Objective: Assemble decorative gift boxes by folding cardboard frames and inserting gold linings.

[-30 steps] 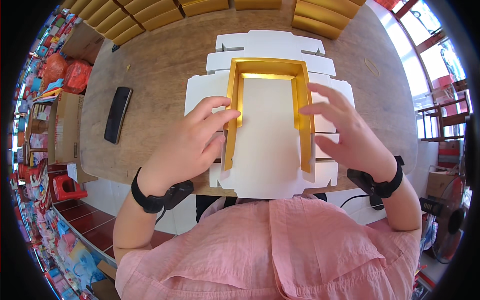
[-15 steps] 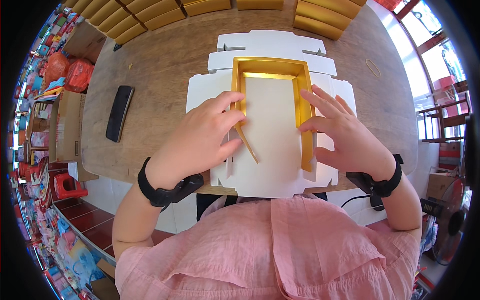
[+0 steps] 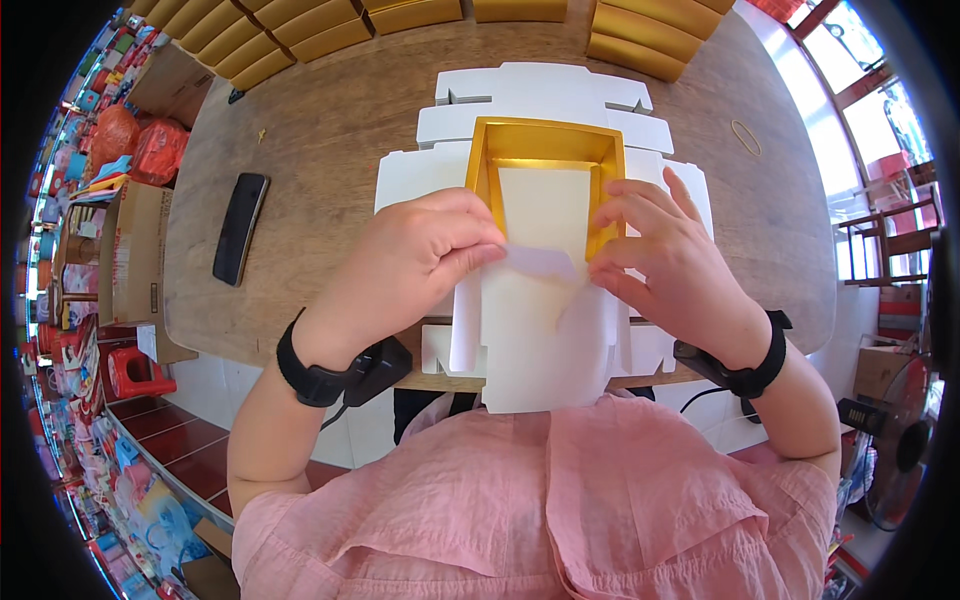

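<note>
A partly folded gold cardboard box (image 3: 548, 140) with a pale base lies in front of me, its far end and side walls standing up. My left hand (image 3: 430, 245) pinches a flap at the near end of its left wall. The flap, smeared by motion, points inward over the base, its pale side showing. At the right wall, my right hand (image 3: 665, 240) has its fingers curled over the edge, thumb close to the forefinger. The near panel (image 3: 545, 365) reaches toward my shirt and curves. Beneath the box lie flat white box blanks (image 3: 545, 82).
Gold boxes (image 3: 645, 40) stand in rows along the wooden table's far side. A dark phone (image 3: 240, 228) lies at the left, and a rubber band (image 3: 746, 138) at the far right. A cardboard carton (image 3: 133, 250) stands beyond the left edge; a fan (image 3: 900, 450) is at right.
My left fingers have closed on the left wall's flap and turned it inward. My right fingers have curled in more at the right wall. The near panel has shifted slightly toward me and bent.
</note>
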### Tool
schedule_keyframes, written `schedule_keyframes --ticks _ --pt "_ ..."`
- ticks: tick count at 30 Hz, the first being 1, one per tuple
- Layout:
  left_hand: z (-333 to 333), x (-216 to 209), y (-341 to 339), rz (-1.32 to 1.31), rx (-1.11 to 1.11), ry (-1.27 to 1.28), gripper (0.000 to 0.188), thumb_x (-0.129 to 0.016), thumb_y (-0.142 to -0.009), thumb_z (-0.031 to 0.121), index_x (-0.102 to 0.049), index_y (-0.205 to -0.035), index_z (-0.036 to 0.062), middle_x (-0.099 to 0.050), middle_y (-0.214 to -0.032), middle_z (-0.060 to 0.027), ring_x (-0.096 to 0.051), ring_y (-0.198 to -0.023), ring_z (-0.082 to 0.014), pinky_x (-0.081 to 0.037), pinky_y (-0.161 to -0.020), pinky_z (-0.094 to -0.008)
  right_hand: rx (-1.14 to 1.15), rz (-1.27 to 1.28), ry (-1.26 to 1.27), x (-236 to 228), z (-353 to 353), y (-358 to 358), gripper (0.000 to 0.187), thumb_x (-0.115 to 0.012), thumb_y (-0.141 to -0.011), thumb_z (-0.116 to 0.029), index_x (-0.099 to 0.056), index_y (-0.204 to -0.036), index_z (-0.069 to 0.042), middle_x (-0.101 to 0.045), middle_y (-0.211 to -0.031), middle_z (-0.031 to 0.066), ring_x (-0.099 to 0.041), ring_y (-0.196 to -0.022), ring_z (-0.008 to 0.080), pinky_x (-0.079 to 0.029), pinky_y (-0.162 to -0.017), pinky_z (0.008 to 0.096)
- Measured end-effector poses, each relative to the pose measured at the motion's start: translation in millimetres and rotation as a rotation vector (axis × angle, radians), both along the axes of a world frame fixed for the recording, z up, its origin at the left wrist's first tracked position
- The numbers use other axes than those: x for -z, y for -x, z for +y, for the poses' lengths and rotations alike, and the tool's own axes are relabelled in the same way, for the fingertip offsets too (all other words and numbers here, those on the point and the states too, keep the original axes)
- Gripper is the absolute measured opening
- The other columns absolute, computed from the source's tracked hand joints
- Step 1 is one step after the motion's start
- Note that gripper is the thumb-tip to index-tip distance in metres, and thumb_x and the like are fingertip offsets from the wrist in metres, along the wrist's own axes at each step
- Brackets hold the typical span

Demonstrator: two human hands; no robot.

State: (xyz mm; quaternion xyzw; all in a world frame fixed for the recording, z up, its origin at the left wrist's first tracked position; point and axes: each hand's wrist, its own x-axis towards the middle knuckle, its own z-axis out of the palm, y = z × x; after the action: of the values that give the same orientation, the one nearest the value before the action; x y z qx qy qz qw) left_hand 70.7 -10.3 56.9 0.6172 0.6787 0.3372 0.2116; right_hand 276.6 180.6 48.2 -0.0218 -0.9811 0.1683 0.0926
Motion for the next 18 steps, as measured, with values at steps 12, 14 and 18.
schedule_keyframes --ticks 12,14,18 --pt "-1.5 5.8 0.7 -0.067 0.027 0.012 0.011 -0.066 -0.094 0.01 -0.069 -0.095 -0.0006 -0.066 -0.091 -0.0076 -0.064 -0.078 -0.0212 -0.05 -0.071 -0.0296 0.022 0.046 0.063 2.1 -2.5 -0.5 0.005 -0.076 -0.078 -0.009 -0.071 -0.079 -0.011 -0.058 -0.096 0.0044 -0.057 -0.108 0.0253 -0.032 -0.115 0.0617" --pt "-2.0 6.0 1.5 -0.072 0.027 0.016 0.011 -0.067 -0.094 0.01 -0.07 -0.095 -0.0005 -0.066 -0.092 -0.0075 -0.064 -0.078 -0.021 -0.05 -0.071 -0.0295 0.025 0.051 0.068 2.6 -2.4 -0.7 0.005 -0.076 -0.078 -0.009 -0.071 -0.079 -0.011 -0.057 -0.094 0.0043 -0.057 -0.107 0.025 -0.031 -0.115 0.0616" --pt "-2.4 8.3 0.1 -0.05 0.044 0.004 0.01 -0.067 -0.092 0.009 -0.069 -0.095 -0.0004 -0.065 -0.09 -0.0075 -0.063 -0.077 -0.0217 -0.05 -0.07 -0.0303 0.024 0.053 0.083 1.8 -1.3 -0.7 0.006 -0.076 -0.077 -0.008 -0.071 -0.078 -0.01 -0.058 -0.095 0.0041 -0.058 -0.107 0.0245 -0.033 -0.115 0.0611"
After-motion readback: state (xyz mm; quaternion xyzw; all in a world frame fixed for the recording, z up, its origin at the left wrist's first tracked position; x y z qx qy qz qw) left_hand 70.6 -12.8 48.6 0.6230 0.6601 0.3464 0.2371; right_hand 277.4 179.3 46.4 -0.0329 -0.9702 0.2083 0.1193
